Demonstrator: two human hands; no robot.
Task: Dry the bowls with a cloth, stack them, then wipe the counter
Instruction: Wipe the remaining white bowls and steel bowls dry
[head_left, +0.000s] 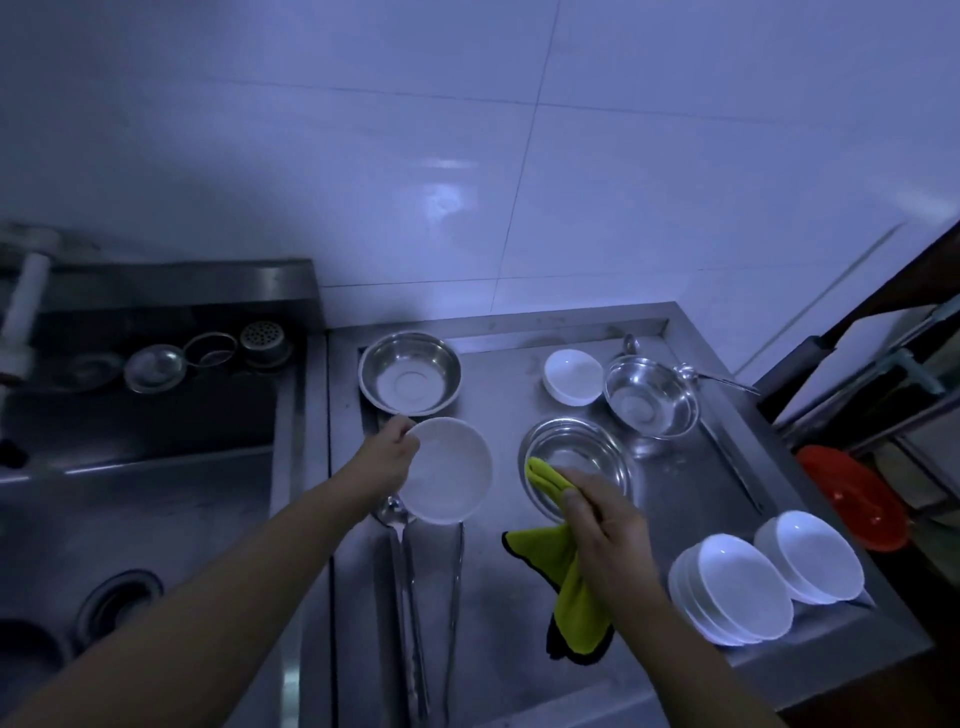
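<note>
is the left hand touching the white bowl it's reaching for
Touching. The head view shows the left hand with its fingers curled over the far-left rim of the white bowl, no gap between them.

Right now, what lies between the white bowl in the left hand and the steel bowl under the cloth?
Only bare steel counter in the head view: nothing stands between the white bowl and the steel bowl.

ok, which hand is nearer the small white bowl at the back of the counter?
Right. The right hand grips the green cloth in front of the small white bowl; the left hand holds a white bowl farther left.
</note>
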